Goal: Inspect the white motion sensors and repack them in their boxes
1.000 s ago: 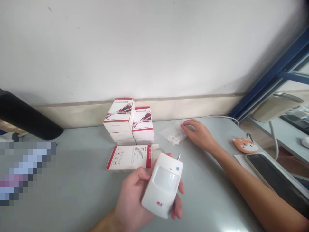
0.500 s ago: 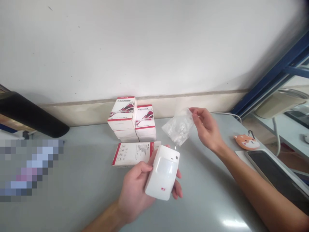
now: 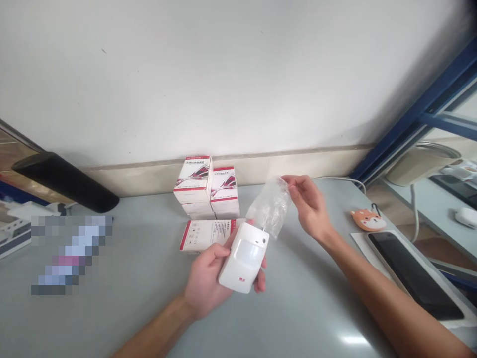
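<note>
White motion detector, held above the grey surface near the middle of the view, its domed lens window facing up and a small red mark near its lower end. The left hand wraps it from behind and below, thumb lying along its left edge and fingertips showing at its right edge, so the grip is closed around the housing. A thin antenna pin rises from the detector's top corner, just in front of a clear plastic bag. The right hand pinches the bag's upper corner between thumb and forefinger, the other fingers loosely curled, and the bag hangs free in the air, touching or nearly touching the detector's top. Directly behind the detector, partly covered by it, a red-and-white box lies flat on the surface. Further back, stacked boxes of the same print stand against the wall's base. To the right, near the forearm, lie a fox-shaped ornament and a dark-screened tablet, well apart from the hands. A white cable runs along the far edge. At left, a black elongated object reaches in over the surface.
</note>
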Motion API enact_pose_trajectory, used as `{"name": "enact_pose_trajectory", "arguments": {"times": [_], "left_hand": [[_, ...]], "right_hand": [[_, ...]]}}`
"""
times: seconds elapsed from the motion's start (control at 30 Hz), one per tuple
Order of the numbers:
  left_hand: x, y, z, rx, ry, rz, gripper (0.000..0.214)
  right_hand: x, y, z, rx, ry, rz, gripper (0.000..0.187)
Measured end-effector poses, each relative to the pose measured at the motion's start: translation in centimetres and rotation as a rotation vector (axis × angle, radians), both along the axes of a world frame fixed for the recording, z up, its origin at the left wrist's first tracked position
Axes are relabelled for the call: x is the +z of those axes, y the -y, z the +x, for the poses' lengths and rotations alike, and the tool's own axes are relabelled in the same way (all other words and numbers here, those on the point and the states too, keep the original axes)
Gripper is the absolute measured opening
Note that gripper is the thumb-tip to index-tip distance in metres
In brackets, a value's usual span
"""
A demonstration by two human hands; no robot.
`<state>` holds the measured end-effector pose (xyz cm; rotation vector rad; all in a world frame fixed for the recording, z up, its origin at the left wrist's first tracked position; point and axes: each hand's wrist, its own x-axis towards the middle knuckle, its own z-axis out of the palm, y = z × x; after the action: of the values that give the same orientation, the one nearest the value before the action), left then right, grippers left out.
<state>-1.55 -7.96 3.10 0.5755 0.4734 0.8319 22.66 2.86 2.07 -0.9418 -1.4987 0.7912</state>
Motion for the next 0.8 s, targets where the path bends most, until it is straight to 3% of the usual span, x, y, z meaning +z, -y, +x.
{"name": "enact_pose_trajectory", "arguments": {"times": [0.23, 0.53, 0.8], "left_hand": [[0.24, -0.01, -0.09, 0.015, -0.090, 0.055, 0.069], [0.17, 0.00, 0.02, 0.043, -0.093, 0.094, 0.050], [-0.65, -0.08, -0.17, 0.001, -0.068, 0.112, 0.051]], "right_hand": [[0.29, 1.03, -0.77, -0.032, 0.096, 0.071, 0.019], [0.53, 0.68, -0.52, -0.040, -0.091, 0.028, 0.022], [-0.11, 0.72, -0.68, -0.099, -0.049, 0.048, 0.022]]}}
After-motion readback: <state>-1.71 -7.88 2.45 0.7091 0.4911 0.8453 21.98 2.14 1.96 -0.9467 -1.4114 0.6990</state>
